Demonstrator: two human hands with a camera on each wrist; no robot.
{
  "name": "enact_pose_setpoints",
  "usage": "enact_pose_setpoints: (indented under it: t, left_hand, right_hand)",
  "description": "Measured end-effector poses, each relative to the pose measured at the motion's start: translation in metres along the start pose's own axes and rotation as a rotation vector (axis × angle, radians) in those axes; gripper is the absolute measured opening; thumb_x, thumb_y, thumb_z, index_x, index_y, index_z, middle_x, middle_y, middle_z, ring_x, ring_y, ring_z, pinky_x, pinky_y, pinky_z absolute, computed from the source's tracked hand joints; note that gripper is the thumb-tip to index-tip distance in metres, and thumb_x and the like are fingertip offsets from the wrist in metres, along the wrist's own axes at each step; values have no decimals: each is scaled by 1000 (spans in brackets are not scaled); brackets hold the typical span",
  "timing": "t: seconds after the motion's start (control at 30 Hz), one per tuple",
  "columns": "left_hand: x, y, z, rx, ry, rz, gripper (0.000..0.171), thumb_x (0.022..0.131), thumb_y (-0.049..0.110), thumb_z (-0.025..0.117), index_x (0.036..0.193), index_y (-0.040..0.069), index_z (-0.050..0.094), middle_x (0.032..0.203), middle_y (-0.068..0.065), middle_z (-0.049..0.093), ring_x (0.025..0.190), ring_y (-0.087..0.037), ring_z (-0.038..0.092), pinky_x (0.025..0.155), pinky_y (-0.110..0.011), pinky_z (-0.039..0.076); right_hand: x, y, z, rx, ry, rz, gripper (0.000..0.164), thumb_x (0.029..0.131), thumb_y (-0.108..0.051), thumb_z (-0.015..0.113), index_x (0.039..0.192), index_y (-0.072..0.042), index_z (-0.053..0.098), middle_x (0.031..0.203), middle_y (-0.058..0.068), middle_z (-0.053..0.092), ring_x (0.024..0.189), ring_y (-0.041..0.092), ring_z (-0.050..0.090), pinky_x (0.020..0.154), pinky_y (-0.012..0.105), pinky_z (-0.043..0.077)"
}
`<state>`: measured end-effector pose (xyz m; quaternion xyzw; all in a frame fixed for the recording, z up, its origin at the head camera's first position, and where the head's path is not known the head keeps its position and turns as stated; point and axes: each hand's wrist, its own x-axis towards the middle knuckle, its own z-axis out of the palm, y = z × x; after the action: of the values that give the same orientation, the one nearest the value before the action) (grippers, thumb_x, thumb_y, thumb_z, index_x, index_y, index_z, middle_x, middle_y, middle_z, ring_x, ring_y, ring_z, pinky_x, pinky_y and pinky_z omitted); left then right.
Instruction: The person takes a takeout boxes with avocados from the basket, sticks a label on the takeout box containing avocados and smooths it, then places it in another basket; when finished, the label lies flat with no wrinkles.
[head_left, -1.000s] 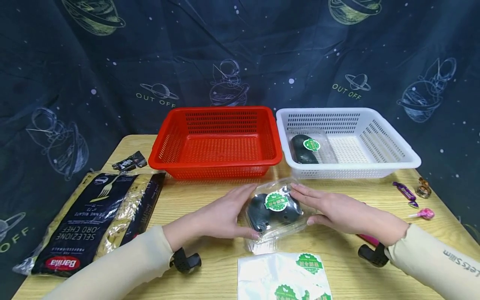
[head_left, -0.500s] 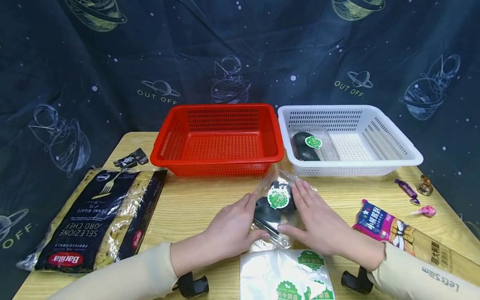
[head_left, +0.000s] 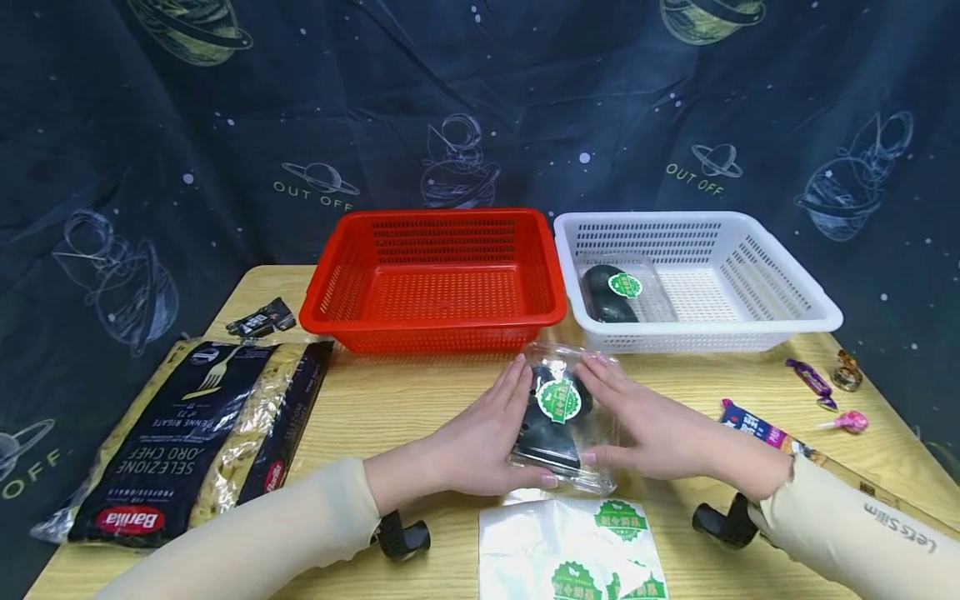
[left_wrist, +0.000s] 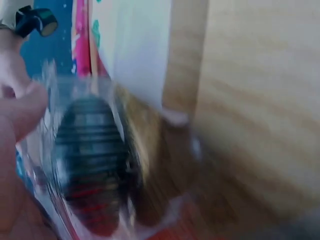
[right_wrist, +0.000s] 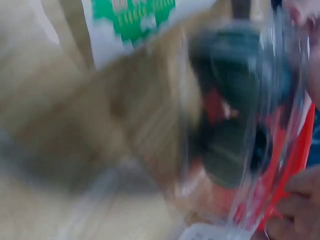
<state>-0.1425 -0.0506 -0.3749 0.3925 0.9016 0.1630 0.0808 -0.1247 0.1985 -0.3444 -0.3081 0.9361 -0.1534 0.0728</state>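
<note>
A clear plastic box (head_left: 600, 433) with dark, rounded produce and a green-and-white round sticker (head_left: 558, 401) sits between both hands in the head view. My left hand (head_left: 487, 433) grips its left side, fingers along the edge and thumb at the near end. On the opposite side, my right hand (head_left: 645, 417) holds it with fingers over the far corner and thumb near the front. Through the clear wall, the left wrist view shows a dark oval piece (left_wrist: 90, 145), blurred. Two such pieces (right_wrist: 232, 150) show in the right wrist view.
Behind stand a red basket (head_left: 442, 337) and a white basket (head_left: 720, 337) holding a similar box (head_left: 656, 296). A sticker sheet (head_left: 525, 550) lies in front. Left are a penne bag (head_left: 180, 450) and a black wrapper (head_left: 262, 318); right, a long packet (head_left: 757, 425), sweets (head_left: 810, 379) and a lollipop (head_left: 851, 422).
The box has turned counterclockwise between both hands, so its long side now runs away from me. The left hand has moved right; the right forearm uncovered, then partly covered again, the long packet.
</note>
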Motion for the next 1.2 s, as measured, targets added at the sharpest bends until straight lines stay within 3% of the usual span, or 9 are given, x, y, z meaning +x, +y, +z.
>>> enact_pose_setpoints:
  t: [0.13, 0.3, 0.47, 0.57, 0.63, 0.77, 0.9, 1.03, 1.2]
  left_hand:
    - [-2, 11, 2, 12, 22, -63, 116, 80, 73, 51, 149, -6, 0, 157, -23, -8, 145, -30, -5, 115, -40, 15]
    - [-2, 18, 2, 40, 49, -107, 121, 77, 77, 50, 150, -5, 1, 157, -23, -7, 145, -33, -4, 114, -44, 17]
    - [4, 11, -2, 47, 47, -85, 127, 71, 82, 51, 151, -2, -1, 158, -20, -6, 145, -32, -6, 114, -44, 17]
    - [6, 9, 0, 36, 59, -67, 127, 71, 82, 52, 151, -1, 0, 158, -21, -3, 145, -33, -4, 115, -43, 15]
    - [6, 9, 1, 36, 69, -57, 126, 71, 83, 51, 151, -1, 0, 158, -21, -2, 145, -33, -4, 115, -42, 14]
    - [6, 8, 2, 52, 70, -49, 125, 72, 83, 48, 151, -1, -1, 158, -21, -4, 145, -33, -6, 115, -41, 13]
    - [5, 7, 5, 50, 74, -45, 125, 73, 83, 46, 151, -1, -4, 157, -21, -8, 144, -33, -10, 115, -41, 12]
    - [2, 3, 11, 8, 95, -33, 124, 74, 85, 42, 150, 0, -8, 157, -18, -16, 144, -31, -14, 115, -42, 13]
    - [-2, -3, 17, -42, 106, -27, 123, 75, 84, 41, 150, 3, -12, 155, -11, -25, 143, -25, -19, 114, -43, 15]
  right_hand:
    - [-1, -4, 5, -29, 26, 34, 102, 85, -69, 48, 150, 3, 18, 157, 19, 10, 144, 38, 9, 111, 50, 23]
    - [1, 1, 5, -5, -17, 23, 102, 84, -70, 49, 151, 0, 16, 159, 15, 5, 145, 34, 5, 111, 49, 23]
    - [5, 13, 0, 38, -77, -43, 102, 82, -68, 54, 152, -5, 15, 160, 10, 3, 145, 33, 4, 111, 49, 23]
    - [5, 14, 1, 99, -60, -30, 102, 82, -64, 58, 153, -6, 12, 160, 11, 3, 145, 34, 4, 111, 51, 20]
    - [2, 13, 3, 187, -18, 37, 102, 85, -60, 59, 153, -6, 7, 159, 13, 2, 144, 35, 7, 111, 52, 20]
    - [-2, 7, 11, 446, 98, 249, 93, 92, -47, 57, 152, 0, 2, 156, 24, 7, 140, 43, 17, 109, 56, 22]
    - [-4, 3, 21, 753, 115, 396, 84, 96, -41, 53, 153, -4, 3, 155, 26, 9, 141, 43, 12, 111, 55, 16]
    - [-6, -1, 30, 1018, 112, 437, 80, 98, -37, 51, 154, -17, -1, 158, 20, -1, 144, 38, -3, 112, 55, 8]
    - [-9, -6, 36, 1186, 137, 401, 82, 98, -30, 53, 153, -29, -8, 159, 17, -6, 144, 34, -9, 111, 57, 8]
